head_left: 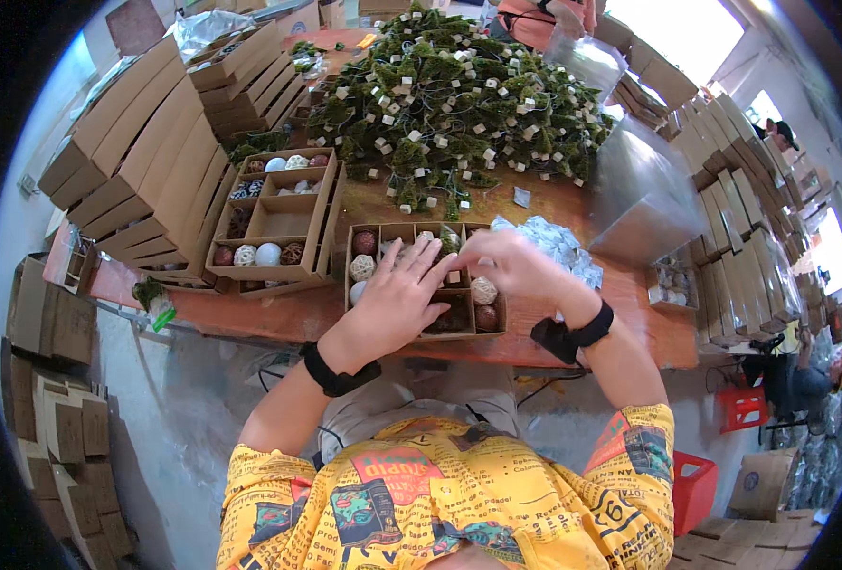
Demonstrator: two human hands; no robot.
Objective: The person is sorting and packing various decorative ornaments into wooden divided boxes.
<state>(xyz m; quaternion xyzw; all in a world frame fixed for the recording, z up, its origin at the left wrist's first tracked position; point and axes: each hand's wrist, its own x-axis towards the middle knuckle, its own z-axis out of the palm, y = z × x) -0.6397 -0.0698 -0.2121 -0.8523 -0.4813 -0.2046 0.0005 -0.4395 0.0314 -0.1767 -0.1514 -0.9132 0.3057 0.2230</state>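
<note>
A divided cardboard box (493,332) sits at the table's front edge before me. Decorative balls fill its outer compartments: brown ones (486,318), a white woven one (482,291) and others. My left hand (392,296) lies over the box's left and middle with fingers spread, hiding several compartments. My right hand (520,266) reaches over the far right part, its fingers curled and pinched together, slightly blurred. What they hold, if anything, is hidden. Beside its fingertips a green mossy piece (449,239) and a small pale block (454,277) lie in the box.
A large heap of green mossy sprigs with pale blocks (459,104) covers the table's back. Small clear packets (558,249) lie right of the box, near a plastic-wrapped block (644,195). Another divided box (278,223) and stacked cartons (145,161) stand left. A person (546,21) is across the table.
</note>
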